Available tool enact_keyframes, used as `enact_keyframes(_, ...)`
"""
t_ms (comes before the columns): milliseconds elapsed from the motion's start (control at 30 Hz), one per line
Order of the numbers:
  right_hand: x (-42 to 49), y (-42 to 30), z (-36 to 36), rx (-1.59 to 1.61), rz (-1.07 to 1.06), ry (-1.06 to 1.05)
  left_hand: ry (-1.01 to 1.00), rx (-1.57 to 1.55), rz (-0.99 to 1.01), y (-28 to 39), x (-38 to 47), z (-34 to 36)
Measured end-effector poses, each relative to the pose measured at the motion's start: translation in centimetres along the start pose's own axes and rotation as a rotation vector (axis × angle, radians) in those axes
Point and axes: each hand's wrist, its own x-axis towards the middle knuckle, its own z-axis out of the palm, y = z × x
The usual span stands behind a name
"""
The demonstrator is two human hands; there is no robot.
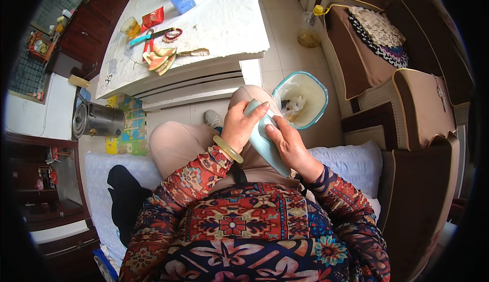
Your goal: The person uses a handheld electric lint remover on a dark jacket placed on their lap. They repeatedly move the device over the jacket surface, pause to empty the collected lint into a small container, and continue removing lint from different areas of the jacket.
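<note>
Above my lap, both hands hold a pale green, long rounded object (pixel 267 144), perhaps a shoe insole or a slipper; its exact kind cannot be told. My left hand (pixel 240 123), with a pale bangle at the wrist, grips its upper end, thumb on top. The fingers and thumb of my right hand (pixel 286 140) close on its right edge near the middle. Just beyond my right hand stands a waste bin (pixel 324 98) with a teal rim, holding a clear plastic bag (pixel 296 106).
Ahead is a table (pixel 225 26) with melon rinds (pixel 162 61), a knife (pixel 147 37), bead bracelets (pixel 172 34), a glass (pixel 130 27), a red packet (pixel 153 18) and a blue container (pixel 181 0). A metal pot (pixel 101 119) lies left; a brown sofa (pixel 366 53) is right.
</note>
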Motion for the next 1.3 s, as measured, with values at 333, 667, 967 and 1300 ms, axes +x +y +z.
enact_keyframes(333,0.0,-0.3,1.3,-0.017,-0.037,0.082,0.044,-0.063,-0.061,-0.3,-0.1,-0.1)
enact_keyframes(667,-1.1,-0.1,-0.6,0.92,0.399,-0.267,-0.108,-0.161,-0.1,-0.6,-0.8,-1.8)
enact_keyframes(967,-1.8,0.7,0.8,1.346,0.448,-0.612,-0.158,-0.247,-0.06,0.4,-2.5,-2.3)
enact_keyframes(1300,-2.1,0.1,1.3,1.226,0.383,-0.57,-0.159,-0.231,0.016,-0.5,-2.8,-3.0)
